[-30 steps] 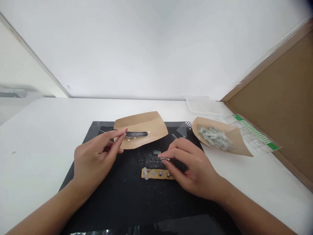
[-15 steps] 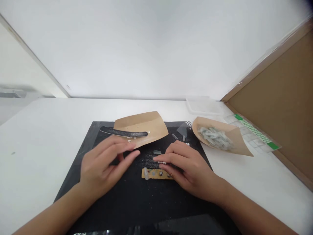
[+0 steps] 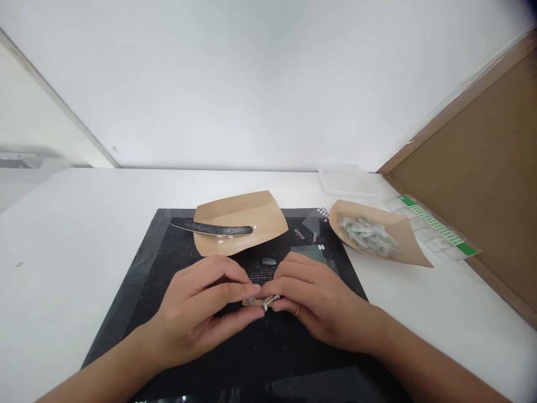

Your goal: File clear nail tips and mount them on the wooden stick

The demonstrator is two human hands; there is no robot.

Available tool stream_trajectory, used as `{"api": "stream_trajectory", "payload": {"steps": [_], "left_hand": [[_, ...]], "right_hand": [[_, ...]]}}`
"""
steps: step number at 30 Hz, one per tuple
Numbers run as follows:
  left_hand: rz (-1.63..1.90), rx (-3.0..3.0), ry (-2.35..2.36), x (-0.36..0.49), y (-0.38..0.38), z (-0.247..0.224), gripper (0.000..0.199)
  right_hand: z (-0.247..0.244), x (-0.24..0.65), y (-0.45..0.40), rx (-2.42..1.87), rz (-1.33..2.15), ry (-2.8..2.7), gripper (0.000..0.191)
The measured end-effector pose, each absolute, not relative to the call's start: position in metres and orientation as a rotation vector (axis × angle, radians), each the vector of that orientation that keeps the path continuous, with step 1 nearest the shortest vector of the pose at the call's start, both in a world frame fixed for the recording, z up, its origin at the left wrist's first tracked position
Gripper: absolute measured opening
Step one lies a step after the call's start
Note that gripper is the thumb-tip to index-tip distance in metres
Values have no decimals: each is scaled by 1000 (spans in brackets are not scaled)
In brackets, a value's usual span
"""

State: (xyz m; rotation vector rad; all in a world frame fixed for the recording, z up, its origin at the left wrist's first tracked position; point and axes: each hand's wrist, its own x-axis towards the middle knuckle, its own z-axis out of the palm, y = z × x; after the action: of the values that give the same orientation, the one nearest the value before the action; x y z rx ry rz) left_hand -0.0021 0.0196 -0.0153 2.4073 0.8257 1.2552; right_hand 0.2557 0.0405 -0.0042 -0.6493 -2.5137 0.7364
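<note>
My right hand (image 3: 323, 302) pinches a small silver metal stand with a thin stem (image 3: 271, 302) between thumb and index finger. At the stand's left end, the thumb and index fingertips of my left hand (image 3: 205, 305) close in a pinch around it. Both hands meet over a small tan strip (image 3: 246, 303), mostly covered by the fingers. A clear piece lies across the strip's left end. Just beyond the fingertips, a clear nail tip (image 3: 269, 261) rests on the black mat (image 3: 235, 358).
A dark curved nail file (image 3: 212, 228) lies on a brown paper sheet (image 3: 251, 210) with small white bits. Right of it, a brown paper holder (image 3: 413, 246) contains many clear nail tips (image 3: 367, 232). A green-edged clear sheet (image 3: 436, 224) leans near the cardboard wall (image 3: 478, 157).
My left hand has moved right and down to meet my right hand at the metal stand. The right hand has lowered slightly, and the stand has tilted from level to slanted.
</note>
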Motion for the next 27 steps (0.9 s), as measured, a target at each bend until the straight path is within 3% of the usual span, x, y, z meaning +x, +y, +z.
{"api": "stream_trajectory", "payload": {"steps": [27], "left_hand": [[1167,2456,719,-2,14,-25,22]], "right_hand": [[-5,253,40,-626,681,-2576,18]]}}
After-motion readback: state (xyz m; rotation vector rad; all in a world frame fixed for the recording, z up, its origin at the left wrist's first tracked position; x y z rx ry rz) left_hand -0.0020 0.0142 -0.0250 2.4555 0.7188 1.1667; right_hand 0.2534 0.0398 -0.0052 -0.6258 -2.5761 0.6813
